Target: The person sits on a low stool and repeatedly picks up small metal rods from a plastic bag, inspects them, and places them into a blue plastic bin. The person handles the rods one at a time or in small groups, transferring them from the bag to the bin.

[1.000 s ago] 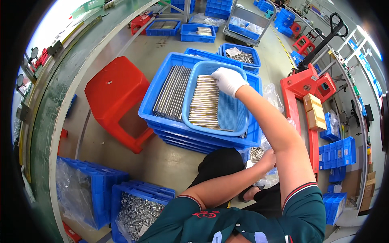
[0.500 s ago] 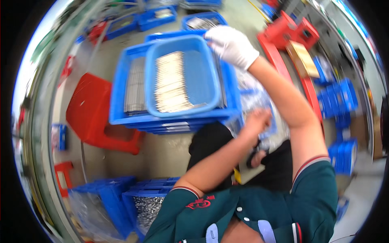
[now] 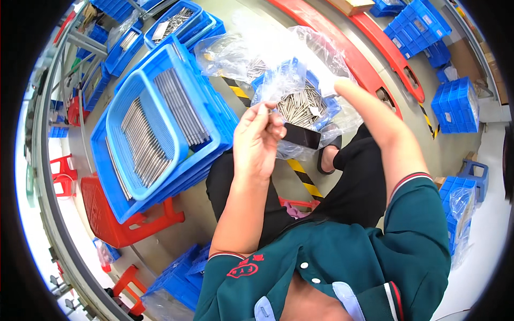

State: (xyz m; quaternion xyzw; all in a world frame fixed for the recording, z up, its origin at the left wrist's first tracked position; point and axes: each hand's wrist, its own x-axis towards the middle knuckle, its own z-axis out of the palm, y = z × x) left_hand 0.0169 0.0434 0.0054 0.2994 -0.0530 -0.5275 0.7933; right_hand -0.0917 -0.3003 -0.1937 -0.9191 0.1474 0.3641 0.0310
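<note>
My left hand [image 3: 258, 140] is bare and raised in front of me, its thumb and fingertips pinched together; whatever is between them is too small to make out. Beyond it stands a blue bin [image 3: 333, 109] lined with clear plastic, holding many loose metal pins [image 3: 300, 105]. A flat black rectangular thing [image 3: 302, 136] lies at the bin's near side, just right of my left hand. My right hand [image 3: 325, 84], in a white glove, reaches over the bin; glare and plastic hide its fingers. To the left, a light blue basket [image 3: 167, 120] holds a row of metal rods [image 3: 145, 143].
Under the basket is a stack of blue crates [image 3: 218, 143], with grey rods [image 3: 182, 106] in the top one. A red stool [image 3: 110, 214] stands beside it. Red pallet-truck forks [image 3: 342, 45] lie beyond the bin. More blue crates [image 3: 455, 104] stand at right.
My view has turned right, so the crate stack sits further left. My gloved right hand has left the basket's rim and is over the pin bin. My left hand has risen with fingers pinched.
</note>
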